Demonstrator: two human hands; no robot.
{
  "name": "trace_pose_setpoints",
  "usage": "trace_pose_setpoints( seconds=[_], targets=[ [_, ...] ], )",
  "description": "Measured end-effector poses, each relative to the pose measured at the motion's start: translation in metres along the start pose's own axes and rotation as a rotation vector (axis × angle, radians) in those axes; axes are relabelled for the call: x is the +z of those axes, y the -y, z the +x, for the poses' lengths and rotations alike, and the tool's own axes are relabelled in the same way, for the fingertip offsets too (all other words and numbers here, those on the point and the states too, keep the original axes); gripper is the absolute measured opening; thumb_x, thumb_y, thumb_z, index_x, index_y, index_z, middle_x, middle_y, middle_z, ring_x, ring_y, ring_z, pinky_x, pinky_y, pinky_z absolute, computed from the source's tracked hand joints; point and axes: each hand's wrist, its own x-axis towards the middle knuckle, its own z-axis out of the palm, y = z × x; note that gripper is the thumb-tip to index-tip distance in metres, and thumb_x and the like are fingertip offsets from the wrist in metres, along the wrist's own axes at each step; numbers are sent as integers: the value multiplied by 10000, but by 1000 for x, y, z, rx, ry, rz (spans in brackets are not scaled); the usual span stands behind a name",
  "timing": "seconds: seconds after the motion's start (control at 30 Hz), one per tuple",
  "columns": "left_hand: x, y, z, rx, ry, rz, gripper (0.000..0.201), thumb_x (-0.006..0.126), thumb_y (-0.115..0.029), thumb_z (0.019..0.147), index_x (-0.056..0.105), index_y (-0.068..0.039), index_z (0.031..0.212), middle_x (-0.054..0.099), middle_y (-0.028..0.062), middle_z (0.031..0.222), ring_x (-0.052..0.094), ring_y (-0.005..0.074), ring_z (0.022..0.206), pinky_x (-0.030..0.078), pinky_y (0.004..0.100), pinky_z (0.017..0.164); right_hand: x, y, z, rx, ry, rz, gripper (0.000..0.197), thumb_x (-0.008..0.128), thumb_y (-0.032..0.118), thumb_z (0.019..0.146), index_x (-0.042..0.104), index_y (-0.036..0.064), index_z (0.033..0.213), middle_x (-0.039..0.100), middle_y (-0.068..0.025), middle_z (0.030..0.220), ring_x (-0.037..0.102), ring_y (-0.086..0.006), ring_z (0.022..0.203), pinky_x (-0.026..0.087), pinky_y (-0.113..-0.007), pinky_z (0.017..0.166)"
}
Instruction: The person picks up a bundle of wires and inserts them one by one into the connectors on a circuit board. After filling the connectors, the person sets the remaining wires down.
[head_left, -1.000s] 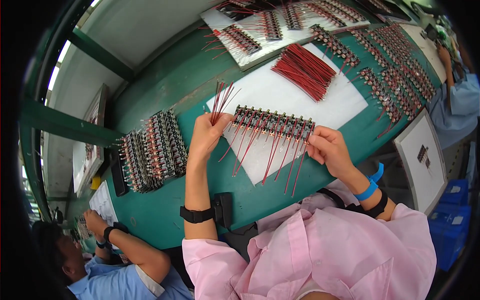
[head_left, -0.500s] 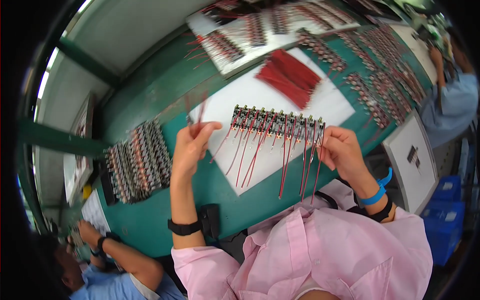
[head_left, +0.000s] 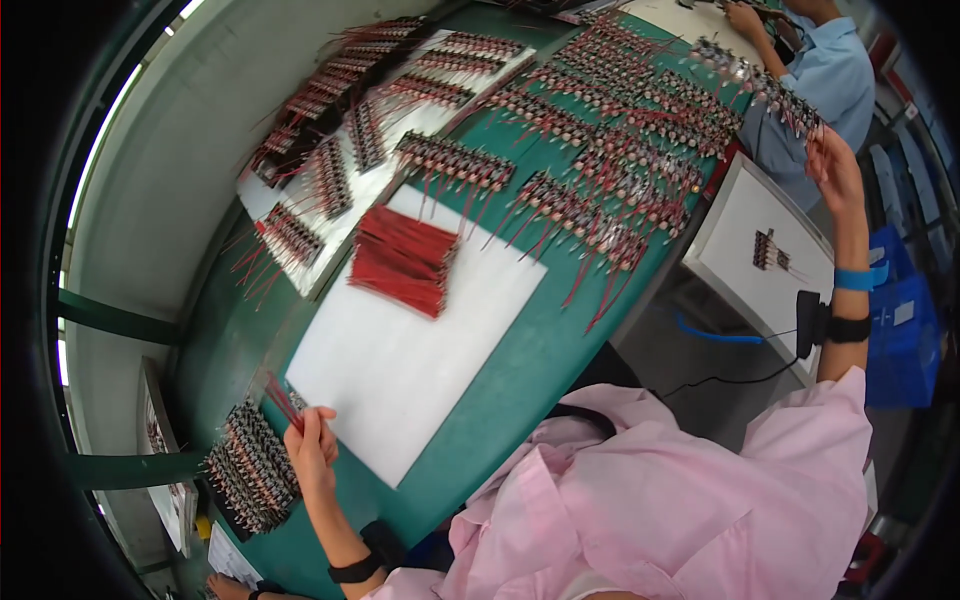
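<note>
My left hand [head_left: 313,440] is closed around a few thin red wires [head_left: 282,398], whose ends stick up past the fingers. It is beside the left edge of a white sheet [head_left: 430,370], close to a dense stack of circuit board strips [head_left: 250,468]. Stretched far out to the right, my right hand [head_left: 835,170] pinches one end of a circuit board strip [head_left: 752,80]. That strip extends up and left from the fingertips, near the table's far right corner. A flat bundle of red wires [head_left: 405,262] lies on the white sheet.
Rows of wired board strips [head_left: 610,120] cover the right part of the green table [head_left: 520,350]. More strips lie on a white board [head_left: 300,255] at the back. A white-topped stand [head_left: 740,220] holds a small board piece [head_left: 768,252]. A person in blue [head_left: 835,75] works at upper right.
My right hand has carried the board strip from over the white sheet far out to the right. The left hand, with its wires, now appears lower and farther left. The view has turned right.
</note>
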Motion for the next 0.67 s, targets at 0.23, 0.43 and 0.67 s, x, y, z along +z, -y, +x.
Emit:
trace_pose_setpoints(
  seconds=[0.23,0.43,0.67],
  targets=[
    [21,22,-34,22,-288,-49,259,425,-258,860,504,-43,741,259,-69,437,184,13,337,119,187,307,-118,-75,108,126,-146,-40,128,457,143,778,513,44,719,509,-21,560,366,-64,361,301,-191,380],
    [47,30,-65,9,-440,-31,262,432,-264,856,501,-45,731,258,-69,437,178,14,339,115,188,313,-139,-141,155,255,-130,23,124,466,148,771,524,50,722,508,-6,559,378,-65,382,304,-198,396],
    [70,25,-82,-40,-512,22,250,426,-268,859,486,-61,734,249,-70,434,174,13,318,120,192,289,-132,-167,179,260,-8,85,134,479,186,769,532,70,730,509,20,568,359,-67,383,297,-211,420]
  ],
)
